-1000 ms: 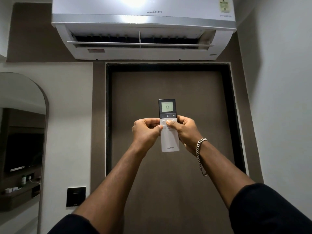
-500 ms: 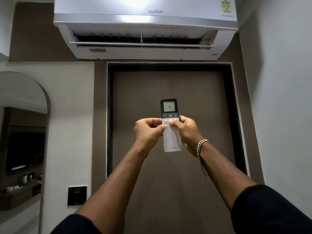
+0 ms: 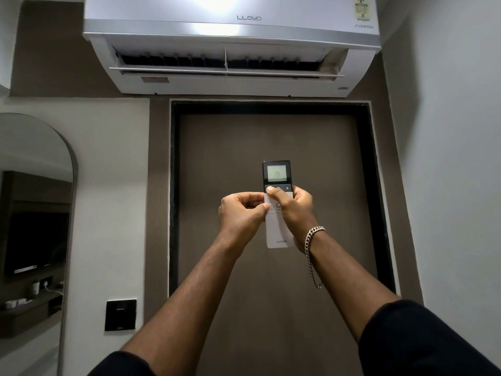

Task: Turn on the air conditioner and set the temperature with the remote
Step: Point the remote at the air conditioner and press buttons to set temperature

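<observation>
"LLOYD" on air conditioner (image 3: pixel 230 36), "LLOYD" on remote (image 3: pixel 279 229), "19" on its screen, "+" button

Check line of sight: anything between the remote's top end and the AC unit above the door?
Nothing visible. The remote is held upright in both hands, left hand and right hand gripping its middle; its dark top end is uncovered. Only open air and the door behind lie below the air conditioner, whose louver is open.

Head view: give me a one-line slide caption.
Both hands hold the remote, screen reading 19, below the open air conditioner; the right hand thumb rests on the left button of the dark button row.
</observation>
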### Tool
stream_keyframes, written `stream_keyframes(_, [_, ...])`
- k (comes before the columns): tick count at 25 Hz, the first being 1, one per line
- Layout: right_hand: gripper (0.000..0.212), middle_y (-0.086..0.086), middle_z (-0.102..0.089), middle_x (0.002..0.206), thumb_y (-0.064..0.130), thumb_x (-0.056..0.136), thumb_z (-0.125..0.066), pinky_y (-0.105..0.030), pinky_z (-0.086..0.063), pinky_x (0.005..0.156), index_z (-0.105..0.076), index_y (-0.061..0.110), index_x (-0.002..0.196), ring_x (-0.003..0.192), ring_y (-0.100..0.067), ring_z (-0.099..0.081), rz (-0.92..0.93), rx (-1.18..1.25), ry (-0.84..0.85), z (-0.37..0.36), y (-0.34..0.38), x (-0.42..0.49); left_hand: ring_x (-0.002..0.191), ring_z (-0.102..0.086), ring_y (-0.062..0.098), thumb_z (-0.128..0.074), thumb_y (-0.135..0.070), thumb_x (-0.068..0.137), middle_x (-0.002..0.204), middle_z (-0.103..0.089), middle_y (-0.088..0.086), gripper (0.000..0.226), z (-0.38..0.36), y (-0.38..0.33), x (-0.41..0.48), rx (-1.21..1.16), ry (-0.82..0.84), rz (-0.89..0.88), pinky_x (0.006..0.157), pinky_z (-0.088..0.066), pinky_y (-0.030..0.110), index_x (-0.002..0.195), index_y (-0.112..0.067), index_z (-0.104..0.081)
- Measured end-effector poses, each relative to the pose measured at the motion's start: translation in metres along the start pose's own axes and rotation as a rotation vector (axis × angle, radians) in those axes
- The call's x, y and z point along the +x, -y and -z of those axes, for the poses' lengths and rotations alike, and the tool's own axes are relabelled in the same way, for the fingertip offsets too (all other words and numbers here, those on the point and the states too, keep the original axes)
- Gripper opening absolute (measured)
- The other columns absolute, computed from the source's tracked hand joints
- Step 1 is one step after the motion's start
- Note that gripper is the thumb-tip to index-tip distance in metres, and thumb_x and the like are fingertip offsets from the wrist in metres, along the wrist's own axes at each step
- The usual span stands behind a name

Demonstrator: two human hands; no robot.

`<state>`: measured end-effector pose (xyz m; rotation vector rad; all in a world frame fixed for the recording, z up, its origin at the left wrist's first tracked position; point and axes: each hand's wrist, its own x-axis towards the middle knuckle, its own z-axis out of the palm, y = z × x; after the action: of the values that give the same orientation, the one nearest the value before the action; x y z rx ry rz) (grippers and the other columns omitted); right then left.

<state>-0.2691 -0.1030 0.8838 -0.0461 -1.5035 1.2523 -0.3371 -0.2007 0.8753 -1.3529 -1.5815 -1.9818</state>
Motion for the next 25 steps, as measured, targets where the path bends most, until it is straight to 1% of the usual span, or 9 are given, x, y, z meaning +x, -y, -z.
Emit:
stream_keyframes(2, [0.025, -0.008, -0.072, 0.083, 0.033, 0.077, -0.07, -0.043, -0.058, 0.07, -0.065, 0.014, 0.092, 0.073, -0.026, -0.07, 0.002, -0.023, -0.021, 0.0008, -0.0022, 0.0013, 0.09, -0.074, 0.021, -0.073, -0.014, 0.081, 0.098, -0.076, 0.01, 0.021, -0.0008, 0.0008, -0.001, 0.001, 0.01, -0.004, 0.078, -0.063, 0.041, 0.1, -0.006, -0.073])
stream_keyframes(5, [0.02, -0.005, -0.071, 0.083, 0.032, 0.08, -0.068, -0.036, -0.057, 0.064, -0.064, 0.016, 0.092, 0.071, -0.023, -0.068, 0.021, -0.052, -0.032, 0.0027, -0.0035, 0.0029, 0.091, -0.074, 0.022, -0.073, -0.014, 0.081, 0.099, -0.075, 0.01, 0.022, -0.0039, 0.0022, -0.0027, 0.005, 0.011, -0.008, 0.079, -0.062, 0.043, 0.1, -0.005, -0.074])
stream_keyframes(7, [0.026, -0.007, -0.071, 0.088, 0.032, 0.082, -0.066, -0.034, -0.054, 0.062, -0.063, 0.013, 0.099, 0.073, -0.023, -0.068, 0.017, -0.085, -0.026, 0.0041, -0.0039, 0.0035, 0.091, -0.074, 0.022, -0.073, -0.013, 0.081, 0.099, -0.076, 0.01, 0.022, -0.0053, 0.0028, -0.0041, 0.001, 0.011, -0.004, 0.079, -0.062, 0.043, 0.101, -0.005, -0.074])
stream_keyframes(10, [0.028, -0.008, -0.07, 0.088, 0.033, 0.083, -0.066, -0.032, -0.053, 0.06, -0.061, 0.012, 0.101, 0.071, -0.021, -0.067, 0.013, -0.097, -0.01, 0.0055, -0.0055, 0.0033, 0.09, -0.074, 0.021, -0.073, -0.012, 0.08, 0.098, -0.076, 0.01, 0.022, -0.0052, 0.0033, -0.0046, -0.006, 0.012, -0.002, 0.079, -0.062, 0.044, 0.101, -0.005, -0.074])
stream_keyframes(13, [0.032, -0.011, -0.07, 0.092, 0.034, 0.083, -0.065, -0.038, -0.057, 0.066, -0.06, 0.01, 0.104, 0.075, -0.024, -0.068, 0.011, -0.096, -0.001, 0.0068, -0.0072, 0.0031, 0.09, -0.074, 0.021, -0.073, -0.013, 0.08, 0.097, -0.075, 0.01, 0.021, -0.0059, 0.003, -0.0053, 0.008, 0.013, -0.008, 0.078, -0.062, 0.043, 0.1, -0.006, -0.074])
stream_keyframes(17, [0.025, -0.01, -0.07, 0.09, 0.034, 0.083, -0.065, -0.043, -0.057, 0.07, -0.06, 0.014, 0.097, 0.076, -0.026, -0.069, 0.029, -0.1, -0.013, 0.0069, -0.0082, 0.0027, 0.091, -0.074, 0.021, -0.073, -0.014, 0.081, 0.098, -0.075, 0.01, 0.021, -0.0059, 0.0044, -0.0052, 0.012, 0.022, -0.014, 0.079, -0.062, 0.044, 0.1, -0.005, -0.074])
stream_keyframes(21, [0.019, -0.008, -0.07, 0.09, 0.033, 0.084, -0.065, -0.033, -0.054, 0.06, -0.058, 0.017, 0.094, 0.074, -0.023, -0.068, 0.042, -0.094, -0.012, 0.0055, -0.0064, 0.0018, 0.09, -0.074, 0.02, -0.073, -0.014, 0.08, 0.097, -0.076, 0.009, 0.021, -0.0063, 0.0051, -0.0041, 0.02, 0.012, -0.02, 0.079, -0.062, 0.044, 0.1, -0.007, -0.074])
stream_keyframes(23, [0.016, -0.011, -0.07, 0.093, 0.032, 0.084, -0.065, -0.037, -0.056, 0.063, -0.057, 0.019, 0.089, 0.078, -0.027, -0.069, 0.044, -0.108, -0.027, 0.0033, -0.0053, 0.0017, 0.089, -0.074, 0.02, -0.073, -0.013, 0.08, 0.097, -0.076, 0.009, 0.02, -0.0065, 0.0059, -0.0039, 0.018, 0.001, -0.017, 0.079, -0.062, 0.043, 0.099, -0.008, -0.075])
stream_keyframes(25, [0.014, -0.015, -0.071, 0.096, 0.03, 0.083, -0.065, -0.047, -0.059, 0.075, -0.056, 0.02, 0.084, 0.086, -0.033, -0.07, 0.047, -0.109, -0.042, 0.0014, -0.0043, 0.0007, 0.089, -0.074, 0.02, -0.072, -0.011, 0.08, 0.097, -0.076, 0.01, 0.02, -0.0061, 0.0065, -0.0034, 0.012, -0.007, -0.011, 0.08, -0.062, 0.044, 0.099, -0.007, -0.075])
